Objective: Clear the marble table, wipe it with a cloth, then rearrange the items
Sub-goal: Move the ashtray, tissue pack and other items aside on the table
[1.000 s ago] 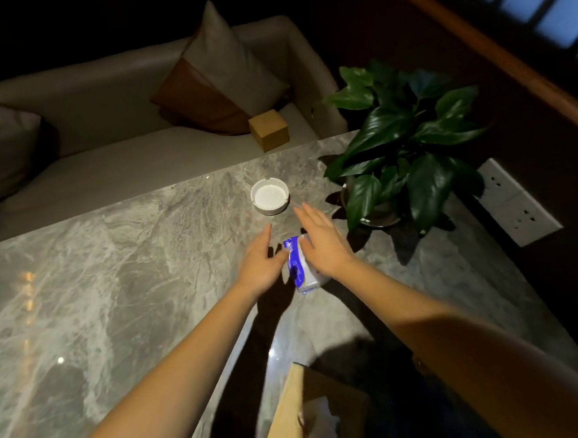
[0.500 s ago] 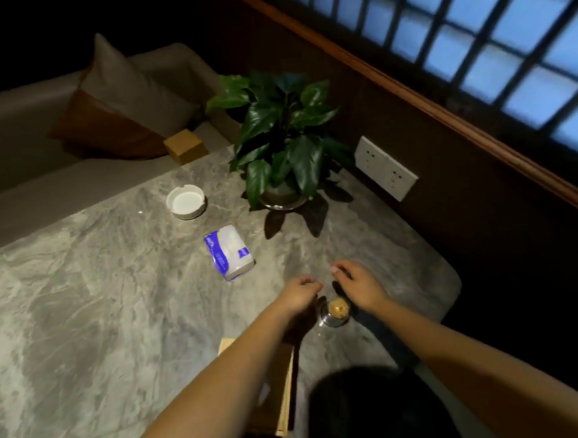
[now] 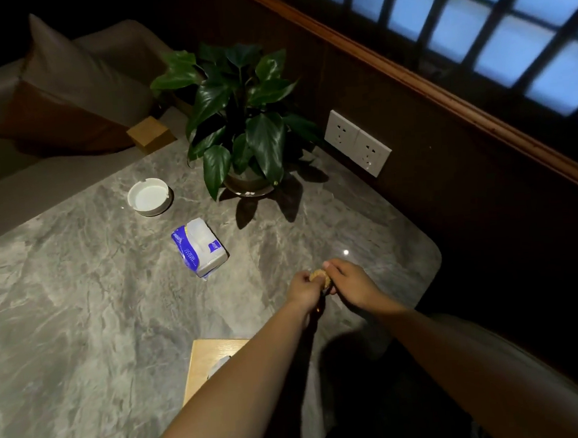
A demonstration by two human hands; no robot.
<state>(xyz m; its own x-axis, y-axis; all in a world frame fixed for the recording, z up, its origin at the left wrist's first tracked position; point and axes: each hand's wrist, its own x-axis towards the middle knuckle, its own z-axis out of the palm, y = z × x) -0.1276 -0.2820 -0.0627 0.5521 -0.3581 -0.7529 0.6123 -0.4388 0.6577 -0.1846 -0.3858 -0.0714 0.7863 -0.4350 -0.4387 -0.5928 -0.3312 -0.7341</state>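
Far left there's a sofa [image 3: 13, 204] in the dark with a cushion [image 3: 67, 94] leaning on it, plus a little wooden box [image 3: 151, 134] sitting on the seat right by the edge of the marble surface [image 3: 64, 303]. On the marble itself, first comes a white ashtray [image 3: 150, 196], upright and looks clean inside. Just below and right of it, a pack of tissues [image 3: 200, 247] in blue and white wrap lies flat, angled, not touching the ashtray. Down at the near edge is a wooden tissue box [image 3: 207, 361], half hidden under the left forearm. Behind the tissue pack, a potted plant [image 3: 243, 119] stands near the wall, leaves drooping over its pot, well apart from the hands.

Then the hands, near the rounded right corner of the marble. Left hand [image 3: 304, 291] and right hand [image 3: 348, 283] are both curled in tight around a small jar [image 3: 320, 277] with a cork-looking top, fingers pinching it from either side. The jar is mostly covered, so I can't tell if it's resting on the marble or lifted.

Further right on the dark wall there's a white double socket [image 3: 357, 143], and a window [image 3: 471, 11] with blue panes above it.
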